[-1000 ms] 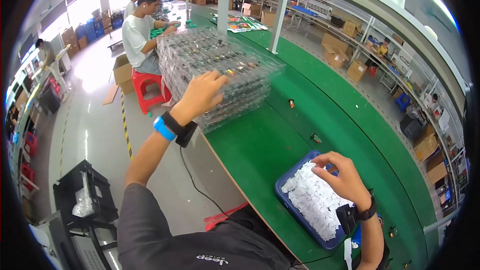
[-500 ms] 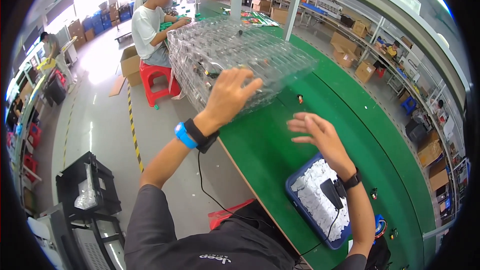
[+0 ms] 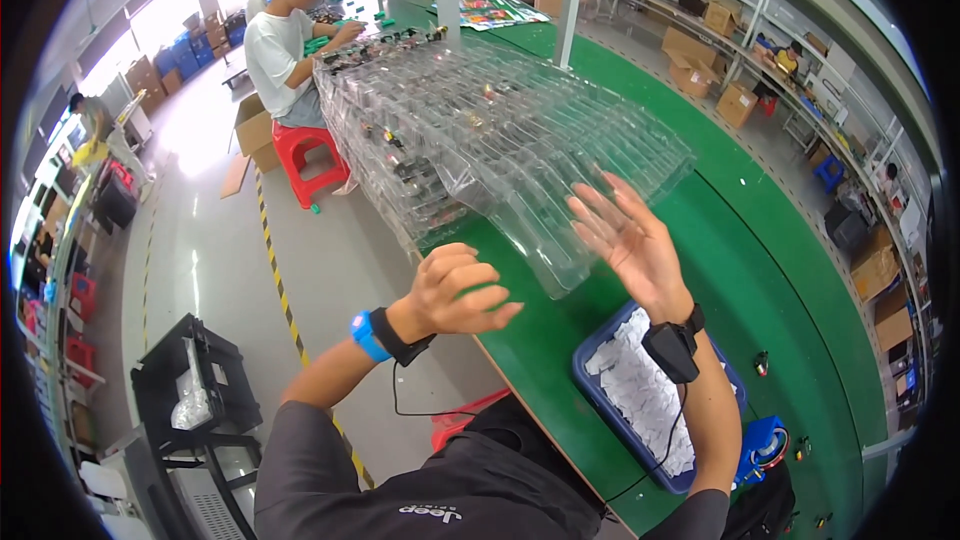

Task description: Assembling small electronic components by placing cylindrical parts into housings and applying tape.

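A tall stack of clear plastic compartment trays [image 3: 450,130] lies on the green table, with small dark parts [image 3: 395,170] showing in it. One clear tray [image 3: 545,240] slants off its near right side toward me. My right hand [image 3: 630,245] is at that tray's right edge, fingers spread and palm partly showing; whether it touches the plastic I cannot tell. Over the table's left edge, in front of the stack, my left hand [image 3: 455,290] is loosely curled with gaps between the fingers and nothing visible in it. Both wrists wear black straps; the left also has a blue band.
A blue bin [image 3: 590,380] of white paper scraps stands below my right forearm. Right of it are a blue tool-like object [image 3: 762,450] and small loose parts [image 3: 762,362]. A co-worker [image 3: 285,50] sits on a red stool [image 3: 300,165]. Metal posts [image 3: 570,5] rise beyond the stack.
My left hand has drawn back toward me from the stack; my right hand has moved up and away from me. The upper clear trays have shifted right and toward me, uncovering dark parts at the far end.
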A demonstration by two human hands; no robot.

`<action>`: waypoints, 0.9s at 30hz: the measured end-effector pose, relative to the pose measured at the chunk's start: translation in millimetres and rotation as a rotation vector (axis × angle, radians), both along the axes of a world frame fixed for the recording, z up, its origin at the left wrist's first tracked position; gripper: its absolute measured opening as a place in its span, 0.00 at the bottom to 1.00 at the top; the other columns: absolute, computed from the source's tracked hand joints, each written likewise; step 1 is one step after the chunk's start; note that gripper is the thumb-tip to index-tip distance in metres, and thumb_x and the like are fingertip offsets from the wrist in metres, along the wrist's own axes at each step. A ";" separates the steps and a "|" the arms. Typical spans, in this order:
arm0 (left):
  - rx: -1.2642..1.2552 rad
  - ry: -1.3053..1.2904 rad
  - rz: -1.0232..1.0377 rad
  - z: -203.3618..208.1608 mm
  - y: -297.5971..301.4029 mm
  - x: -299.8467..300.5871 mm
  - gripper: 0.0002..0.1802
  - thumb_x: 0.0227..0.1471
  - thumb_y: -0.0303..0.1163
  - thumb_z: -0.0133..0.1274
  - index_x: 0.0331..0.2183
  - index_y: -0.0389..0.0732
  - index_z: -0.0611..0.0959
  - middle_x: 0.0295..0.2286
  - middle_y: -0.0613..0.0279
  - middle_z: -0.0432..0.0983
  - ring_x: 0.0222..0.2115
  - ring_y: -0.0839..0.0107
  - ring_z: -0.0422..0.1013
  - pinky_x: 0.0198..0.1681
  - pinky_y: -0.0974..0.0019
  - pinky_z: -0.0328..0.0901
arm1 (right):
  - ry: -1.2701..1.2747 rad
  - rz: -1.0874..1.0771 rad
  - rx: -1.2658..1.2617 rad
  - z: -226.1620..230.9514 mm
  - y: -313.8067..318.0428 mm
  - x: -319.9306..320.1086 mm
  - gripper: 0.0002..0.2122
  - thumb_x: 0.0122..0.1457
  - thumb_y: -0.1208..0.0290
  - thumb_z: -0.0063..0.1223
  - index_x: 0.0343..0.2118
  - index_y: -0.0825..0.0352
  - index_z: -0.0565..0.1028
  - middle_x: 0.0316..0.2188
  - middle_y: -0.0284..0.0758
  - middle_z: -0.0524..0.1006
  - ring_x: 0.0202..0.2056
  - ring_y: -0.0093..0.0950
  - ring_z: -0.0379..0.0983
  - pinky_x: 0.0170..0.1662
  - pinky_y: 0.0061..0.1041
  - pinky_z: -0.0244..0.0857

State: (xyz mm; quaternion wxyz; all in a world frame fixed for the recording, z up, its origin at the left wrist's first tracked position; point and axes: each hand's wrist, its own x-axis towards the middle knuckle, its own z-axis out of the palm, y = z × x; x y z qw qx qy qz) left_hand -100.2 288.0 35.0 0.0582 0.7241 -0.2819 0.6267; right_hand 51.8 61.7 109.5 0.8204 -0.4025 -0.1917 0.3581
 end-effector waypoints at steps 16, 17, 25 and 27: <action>-0.952 0.851 -0.229 12.6 24.1 39.5 0.14 0.57 0.28 0.58 0.44 0.35 0.76 0.40 0.55 0.75 0.41 0.69 0.72 0.43 0.63 0.69 | -0.121 -0.031 0.004 4.5 -132.5 -27.1 0.40 0.60 0.63 0.58 0.71 0.59 0.47 0.59 0.51 0.69 0.53 0.49 0.75 0.47 0.51 0.77; -0.876 0.828 0.097 16.2 20.1 20.6 0.12 0.54 0.27 0.60 0.40 0.36 0.77 0.39 0.56 0.74 0.40 0.69 0.71 0.42 0.64 0.67 | -0.116 -0.051 0.024 6.9 -140.9 -26.3 0.41 0.59 0.63 0.59 0.71 0.59 0.47 0.59 0.51 0.69 0.51 0.50 0.75 0.46 0.52 0.77; -0.051 -0.339 0.449 59.2 -30.0 -23.1 0.31 0.39 0.29 0.71 0.45 0.48 0.73 0.39 0.64 0.73 0.45 0.62 0.66 0.48 0.51 0.70 | -0.186 0.009 0.023 26.4 -163.0 -23.7 0.40 0.57 0.67 0.61 0.69 0.63 0.50 0.55 0.58 0.70 0.51 0.54 0.75 0.46 0.53 0.77; 0.125 -0.248 0.438 90.3 -49.2 -14.3 0.29 0.42 0.28 0.70 0.46 0.50 0.75 0.43 0.59 0.76 0.48 0.59 0.68 0.53 0.49 0.68 | -0.226 0.012 0.006 39.8 -171.0 -27.7 0.40 0.57 0.68 0.61 0.69 0.64 0.50 0.55 0.59 0.71 0.50 0.55 0.75 0.46 0.54 0.77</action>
